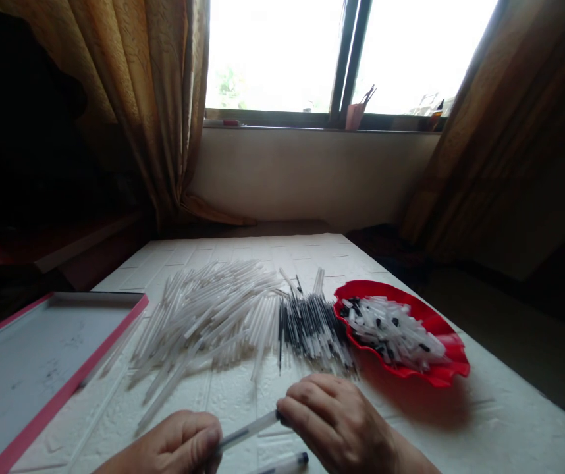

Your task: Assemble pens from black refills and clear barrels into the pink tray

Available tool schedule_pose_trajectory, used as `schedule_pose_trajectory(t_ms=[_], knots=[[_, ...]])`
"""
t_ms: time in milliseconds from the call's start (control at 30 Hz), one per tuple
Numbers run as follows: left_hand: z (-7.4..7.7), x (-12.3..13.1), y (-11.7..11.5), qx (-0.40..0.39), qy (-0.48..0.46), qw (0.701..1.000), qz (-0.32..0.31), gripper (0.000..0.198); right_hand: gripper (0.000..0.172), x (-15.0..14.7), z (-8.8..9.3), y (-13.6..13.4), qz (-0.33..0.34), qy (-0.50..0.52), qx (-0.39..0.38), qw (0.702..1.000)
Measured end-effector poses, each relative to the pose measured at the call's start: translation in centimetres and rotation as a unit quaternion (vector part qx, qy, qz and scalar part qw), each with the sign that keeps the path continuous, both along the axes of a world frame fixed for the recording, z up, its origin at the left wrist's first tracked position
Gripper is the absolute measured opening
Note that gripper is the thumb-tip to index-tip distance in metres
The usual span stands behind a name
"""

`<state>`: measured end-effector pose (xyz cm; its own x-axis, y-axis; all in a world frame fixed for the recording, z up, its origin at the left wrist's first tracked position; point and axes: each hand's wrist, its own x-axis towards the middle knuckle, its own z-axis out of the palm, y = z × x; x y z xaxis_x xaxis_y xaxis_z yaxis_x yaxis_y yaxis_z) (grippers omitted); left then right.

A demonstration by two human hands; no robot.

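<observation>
**Hands:** Left hand is curled nearly closed at lower frame edge, gripping one end of a clear ballpoint pen. Right hand is also mostly closed, fingers bent over the pen's other end, whose dark tip sits at the fingertips. Pen lies roughly level, spanning the short gap between the hands. Exact finger contact on the left side is partly hidden by the hand itself.

**Nearby:** A second clear pen with a black end lies at the bottom edge, just below the held pen and cut off by the frame; no hand appears to grip it.

**Table:** White embossed-brick surface. Ahead of the hands, a loose heap of clear plastic pen barrels adjoins a bundle of barrels with thin black ink refills. Right of these, a scalloped red dish holds short clear pieces with black bits; exact type too small to tell. Left of the hands is a shallow tray with a pink frame.

**Background:** Tan curtains flank a bright window; a pink cup stands on the sill.
</observation>
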<state>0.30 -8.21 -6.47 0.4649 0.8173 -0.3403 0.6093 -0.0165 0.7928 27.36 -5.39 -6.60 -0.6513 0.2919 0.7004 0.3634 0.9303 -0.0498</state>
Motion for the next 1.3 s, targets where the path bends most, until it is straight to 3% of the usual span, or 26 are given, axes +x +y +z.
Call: schedule_pose_trajectory(t_ms=[167,267,367,533,633,700,800,833,900,967,1033,1100,1133,1200,1300], knots=[[-1.2,-0.5,0.1,0.203,-0.019,0.979,0.014,0.024,0.024,-0.1,-1.1,0.9,-0.029,0.047,-0.158,0.986],[-2.3,-0.6,0.4,0.320,0.014,0.947,0.006,0.019,0.025,-0.2,-1.3,0.9,-0.028,0.047,-0.163,0.985],[-3.1,-0.8,0.7,0.373,0.031,0.927,-0.011,0.026,0.025,-0.2,-1.0,0.8,-0.026,0.033,-0.128,0.991],[-3.3,-1.3,0.9,0.295,-0.027,0.955,-0.014,0.043,0.019,1.3,0.0,1.6,-0.057,0.049,-0.056,0.996],[-3.1,-1.3,1.0,0.162,-0.129,0.975,0.084,0.046,0.019,3.9,0.5,2.9,-0.194,0.056,-0.004,0.979],[-2.7,-1.1,1.0,0.069,-0.215,0.960,0.163,0.050,0.021,6.5,0.6,3.7,-0.346,0.034,0.010,0.938],[-1.7,-0.6,1.0,0.015,-0.284,0.929,0.235,0.052,0.025,10.5,0.3,4.3,-0.545,0.014,-0.006,0.838],[-1.3,-0.5,0.9,0.011,-0.288,0.925,0.248,0.051,0.027,11.5,0.1,4.4,-0.583,0.005,-0.013,0.812],[-0.7,-0.3,0.7,0.008,-0.293,0.919,0.264,0.049,0.031,12.4,0.1,4.3,-0.613,0.010,-0.013,0.790],[-0.5,-0.1,0.5,0.008,-0.294,0.915,0.277,0.050,0.034,11.5,0.3,4.1,-0.579,0.059,-0.008,0.813],[-0.7,-0.1,0.4,0.015,-0.298,0.911,0.286,0.051,0.032,8.8,0.8,3.4,-0.472,0.125,-0.039,0.872],[-1.4,-0.1,0.3,0.026,-0.299,0.909,0.290,0.053,0.031,5.1,1.2,2.3,-0.296,0.126,-0.178,0.930],[-1.8,-0.1,0.3,0.031,-0.296,0.909,0.292,0.054,0.030,3.1,1.3,1.7,-0.200,0.089,-0.261,0.940],[-2.7,-0.2,0.2,0.038,-0.284,0.914,0.288,0.055,0.024,-0.5,0.9,0.6,-0.085,0.031,-0.385,0.919],[-3.7,-0.3,0.1,0.022,-0.288,0.922,0.259,0.053,0.030,-4.4,-0.6,-0.3,0.020,-0.003,-0.518,0.855]])
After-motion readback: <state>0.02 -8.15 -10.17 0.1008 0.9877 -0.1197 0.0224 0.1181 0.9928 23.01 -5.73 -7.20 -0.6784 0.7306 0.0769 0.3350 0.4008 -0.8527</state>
